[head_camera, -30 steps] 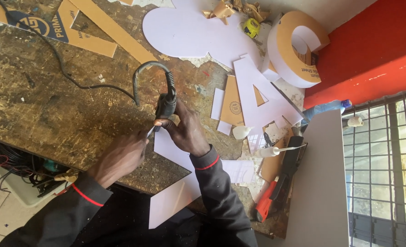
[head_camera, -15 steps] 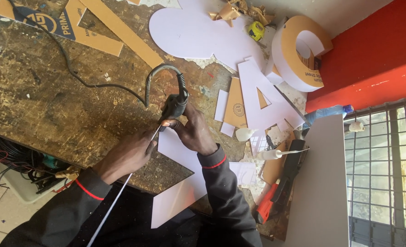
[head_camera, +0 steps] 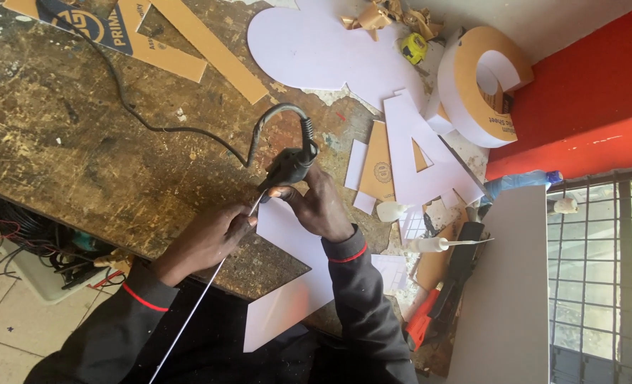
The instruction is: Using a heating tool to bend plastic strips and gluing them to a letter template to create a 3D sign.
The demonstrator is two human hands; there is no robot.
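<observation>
My right hand [head_camera: 321, 208] grips a black corded hand tool [head_camera: 287, 166], its tip pointing down at the edge of a white sheet [head_camera: 293, 274] that hangs over the near edge of the worn workbench [head_camera: 67, 142]. My left hand [head_camera: 205, 240] pinches a long thin white strip [head_camera: 198, 307] just below the tool's tip; the strip runs down and left past my sleeve. The two hands are almost touching. The tool's black cord [head_camera: 152, 121] loops away across the bench to the far left.
Big white cut-out shapes [head_camera: 316, 50] and a white letter [head_camera: 419, 153] lie further back, beside a thick round letter form [head_camera: 481, 84] and brown card strips [head_camera: 209, 53]. A yellow tape measure [head_camera: 414, 48], glue bottles [head_camera: 429, 244], a red-handled tool [head_camera: 422, 323] and tangled wires [head_camera: 24, 235] lie around.
The long thin strip now trails from my left hand down past my sleeve; one second ago it did not show. Both hands have stayed at the sheet's edge with the tool.
</observation>
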